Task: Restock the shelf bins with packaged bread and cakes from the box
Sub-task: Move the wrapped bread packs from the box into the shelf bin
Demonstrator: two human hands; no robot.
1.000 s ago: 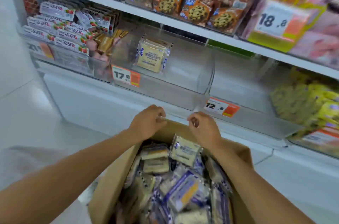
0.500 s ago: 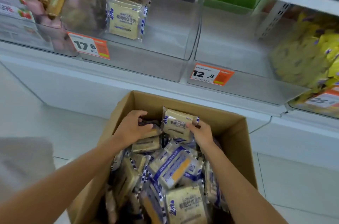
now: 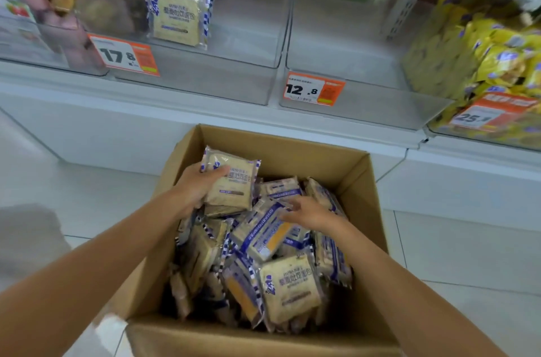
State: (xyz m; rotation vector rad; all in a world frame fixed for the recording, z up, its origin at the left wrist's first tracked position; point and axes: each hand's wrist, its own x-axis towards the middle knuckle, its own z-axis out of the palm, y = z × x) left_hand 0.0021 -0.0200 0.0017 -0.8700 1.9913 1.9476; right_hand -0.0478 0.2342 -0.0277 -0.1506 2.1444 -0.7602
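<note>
1. Cardboard box (image 3: 307, 160) at 6 o'clock, top open, piled w/ wrapped bread packs, tan w/ blue-white edging, lying every which way.
2. L hand (image 3: 199, 187) clamped on one held pack (image 3: 234, 184) at the box's 11 o'clock corner. Thumb lies across the front face, fingers behind. It sits above the pile, near upright, label toward me.
3. R hand (image 3: 310, 211) at the box's 2 o'clock, fingers spread & loose, nothing in it. It's just over a blue-striped pack (image 3: 263, 233); touching or not, can't tell.
4. Likely target: clear bin (image 3: 248, 34) at 11 o'clock, w/ price tag (image 3: 123, 56) reading 17.8. A matching pack (image 3: 178, 11) stands toward its left side.
5. Step in hand, I'd say: pick-up. One secured, R hand going for a second.
6. Next move calls for lifting clear of the box wall, then up & fwd over the bin's front lip, setting it beside the matching one, label out. R hand needs a real grip first. Wrapper looks slick, so pinch firm w/o crushing the bread.
</note>
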